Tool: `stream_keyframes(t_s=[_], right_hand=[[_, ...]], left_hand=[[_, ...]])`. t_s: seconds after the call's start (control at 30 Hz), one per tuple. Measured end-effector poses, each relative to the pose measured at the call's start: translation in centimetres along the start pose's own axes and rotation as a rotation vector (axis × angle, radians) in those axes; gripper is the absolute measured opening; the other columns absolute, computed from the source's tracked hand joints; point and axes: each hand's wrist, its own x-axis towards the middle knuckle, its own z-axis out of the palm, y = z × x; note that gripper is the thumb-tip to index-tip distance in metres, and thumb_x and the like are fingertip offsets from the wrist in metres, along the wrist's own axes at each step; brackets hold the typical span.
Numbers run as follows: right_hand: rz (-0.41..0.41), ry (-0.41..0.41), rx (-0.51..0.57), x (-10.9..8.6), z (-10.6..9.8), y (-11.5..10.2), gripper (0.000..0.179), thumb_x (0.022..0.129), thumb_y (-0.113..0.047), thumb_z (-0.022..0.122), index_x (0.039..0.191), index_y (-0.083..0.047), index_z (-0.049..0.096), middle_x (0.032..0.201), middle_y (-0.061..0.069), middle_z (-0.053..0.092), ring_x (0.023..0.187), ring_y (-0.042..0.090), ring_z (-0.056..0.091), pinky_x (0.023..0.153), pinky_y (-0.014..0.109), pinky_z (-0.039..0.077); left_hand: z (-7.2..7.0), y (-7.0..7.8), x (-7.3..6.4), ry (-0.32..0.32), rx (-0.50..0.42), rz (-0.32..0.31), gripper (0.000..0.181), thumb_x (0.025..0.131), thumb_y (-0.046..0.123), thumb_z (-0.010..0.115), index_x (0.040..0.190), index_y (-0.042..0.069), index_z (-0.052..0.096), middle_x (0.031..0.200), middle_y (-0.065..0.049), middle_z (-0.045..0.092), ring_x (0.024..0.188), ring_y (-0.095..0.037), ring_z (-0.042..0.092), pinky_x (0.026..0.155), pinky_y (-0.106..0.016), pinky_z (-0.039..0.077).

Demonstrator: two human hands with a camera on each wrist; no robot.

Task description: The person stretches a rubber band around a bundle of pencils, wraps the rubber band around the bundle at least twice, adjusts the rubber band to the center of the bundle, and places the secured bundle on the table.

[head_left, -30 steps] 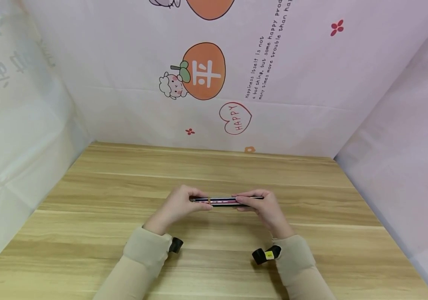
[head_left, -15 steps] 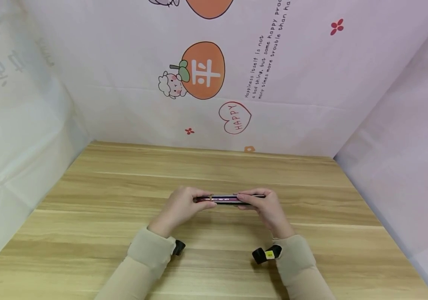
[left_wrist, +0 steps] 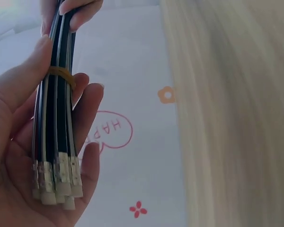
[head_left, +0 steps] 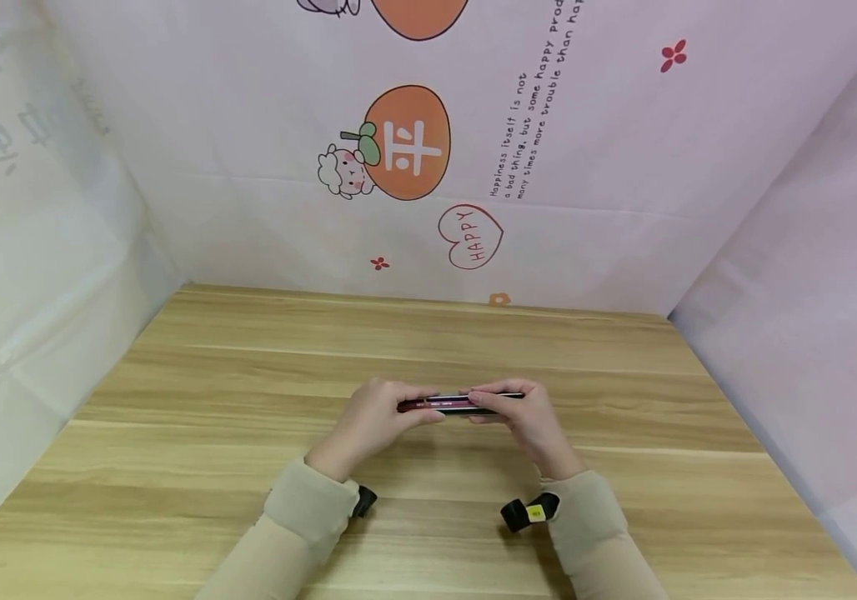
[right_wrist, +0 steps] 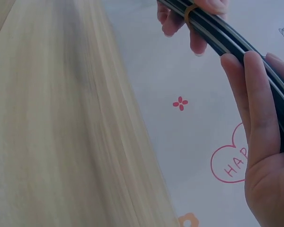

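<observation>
A bundle of dark striped pencils (head_left: 454,406) is held level above the table between both hands. Near its left end my left hand (head_left: 376,417) grips it, thumb on one side and fingers on the other. In the left wrist view, white erasers (left_wrist: 57,194) in metal ferrules lie over the palm. A tan rubber band (left_wrist: 61,73) circles the pencils by the left thumb and fingertips. My right hand (head_left: 533,421) holds the other part of the bundle, its fingers along the pencils (right_wrist: 227,35) in the right wrist view. The right end's tips are hidden.
A wood-grain table (head_left: 428,333) lies beneath the hands. White printed sheets (head_left: 586,242) rise as walls behind it and on both sides. Each wrist bears a beige cuff (head_left: 308,508) and a small black camera (head_left: 516,515).
My left hand has shifted slightly to the right, nearer the right hand, and the band now sits closer to it. The right hand has barely moved and keeps its hold.
</observation>
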Motion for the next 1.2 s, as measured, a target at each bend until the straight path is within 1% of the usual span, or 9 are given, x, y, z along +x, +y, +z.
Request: stream_keyframes(t_s=[0.13,0.23,0.37,0.5,0.67,0.83,1.0,1.1,1.2], right_hand=[[-0.001,-0.006,0.052,0.0,-0.1,0.1,0.023,0.089,0.004,0.067,0.084,-0.015,0.08,0.094,0.005,0.077,0.088,0.018,0.073,0.074,0.029,0.061],[-0.009,0.004,0.076,0.0,-0.2,0.1,0.026,0.089,0.006,0.066,0.084,-0.015,0.08,0.093,0.005,0.077,0.087,0.018,0.073,0.073,0.028,0.061],[-0.019,0.015,0.071,0.1,-0.2,0.1,0.028,0.088,0.008,0.066,0.083,-0.016,0.08,0.092,0.005,0.077,0.086,0.018,0.073,0.072,0.028,0.061],[-0.031,0.003,0.062,0.1,-0.3,0.0,0.028,0.088,0.008,0.066,0.084,-0.015,0.08,0.092,0.005,0.077,0.087,0.018,0.073,0.072,0.029,0.061],[-0.042,-0.011,0.045,0.0,-0.4,0.0,0.029,0.089,0.008,0.065,0.084,-0.016,0.08,0.093,0.004,0.078,0.087,0.017,0.073,0.072,0.03,0.061],[-0.031,-0.009,0.026,-0.1,-0.6,-0.3,0.025,0.089,0.005,0.067,0.085,-0.016,0.08,0.094,0.004,0.077,0.089,0.019,0.073,0.074,0.031,0.061],[-0.009,-0.045,0.004,-0.1,0.0,-0.4,0.023,0.09,0.003,0.067,0.086,-0.016,0.08,0.096,0.004,0.077,0.092,0.022,0.073,0.076,0.032,0.061],[-0.009,-0.059,0.01,-0.1,0.4,-0.2,0.022,0.09,0.003,0.068,0.086,-0.015,0.08,0.096,0.004,0.077,0.092,0.022,0.073,0.076,0.033,0.061],[-0.008,-0.055,0.013,-0.1,0.3,-0.1,0.021,0.09,0.002,0.068,0.086,-0.015,0.08,0.095,0.004,0.077,0.091,0.02,0.073,0.077,0.033,0.061]], left_hand=[[-0.6,-0.1,0.0,0.017,-0.002,-0.019,0.039,0.083,0.036,0.078,0.115,0.013,0.075,0.104,-0.004,0.077,0.067,-0.005,0.053,0.059,-0.02,0.043],[-1.3,-0.1,-0.1,0.033,0.017,-0.03,0.035,0.081,0.032,0.08,0.11,0.014,0.077,0.097,-0.002,0.077,0.062,-0.005,0.049,0.056,-0.019,0.041],[-1.7,0.0,-0.1,0.038,0.075,0.027,0.028,0.082,0.031,0.079,0.105,0.015,0.078,0.091,0.001,0.077,0.062,-0.003,0.051,0.057,-0.018,0.043],[-1.4,-0.1,-0.1,0.063,0.117,0.099,0.027,0.083,0.032,0.079,0.103,0.014,0.079,0.09,0.002,0.077,0.064,-0.001,0.055,0.058,-0.016,0.044],[-0.9,-0.1,-0.1,0.109,0.155,0.151,0.024,0.082,0.031,0.079,0.099,0.014,0.08,0.086,0.002,0.077,0.062,-0.001,0.056,0.056,-0.014,0.042],[-0.7,0.0,0.0,0.14,0.167,0.193,0.026,0.082,0.032,0.079,0.1,0.013,0.08,0.087,0.001,0.078,0.062,-0.002,0.059,0.057,-0.015,0.043],[-0.2,0.4,0.0,0.128,0.182,0.261,0.027,0.084,0.034,0.077,0.104,0.015,0.079,0.09,0.002,0.078,0.066,-0.004,0.066,0.062,-0.021,0.049],[0.1,0.6,0.0,0.125,0.21,0.268,0.028,0.084,0.036,0.076,0.105,0.017,0.079,0.092,0.004,0.078,0.067,-0.003,0.067,0.064,-0.024,0.05],[0.1,0.6,-0.1,0.123,0.209,0.244,0.032,0.083,0.038,0.077,0.108,0.018,0.078,0.093,0.004,0.078,0.064,-0.001,0.062,0.06,-0.019,0.046]])
